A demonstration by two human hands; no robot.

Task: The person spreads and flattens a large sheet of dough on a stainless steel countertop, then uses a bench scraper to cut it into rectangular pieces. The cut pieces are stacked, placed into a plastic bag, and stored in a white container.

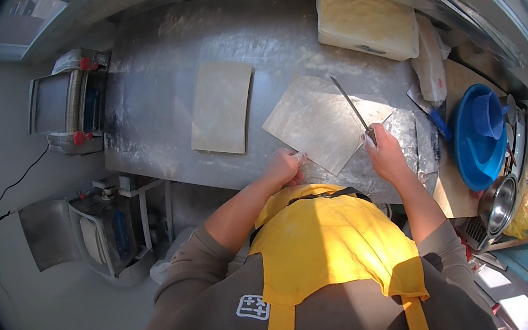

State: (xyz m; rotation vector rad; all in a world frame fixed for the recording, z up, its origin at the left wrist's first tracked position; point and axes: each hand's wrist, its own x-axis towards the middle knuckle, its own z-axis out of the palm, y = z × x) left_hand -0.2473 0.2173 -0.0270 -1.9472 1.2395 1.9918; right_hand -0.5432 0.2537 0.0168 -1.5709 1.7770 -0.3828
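Observation:
My right hand [384, 152] grips the handle of a long, narrow-bladed knife [349, 101]. Its blade points away from me, over the right part of a pale, floured dough sheet [313, 120]. That sheet lies turned at an angle on the steel worktable [153, 94], one corner towards me. At its near left edge is my left hand [287, 166], fingers curled in; whether they pinch the edge is hidden. A stack of rectangular dough sheets [222, 109] lies flat further left, apart from both hands.
A wrapped pale block [366, 21] sits at the back right. Further right are a blue-handled scraper [431, 113], a blue basin [478, 160] with a blue cup [486, 116], and metal bowls [500, 205]. A roller machine [68, 104] stands by the table's left end.

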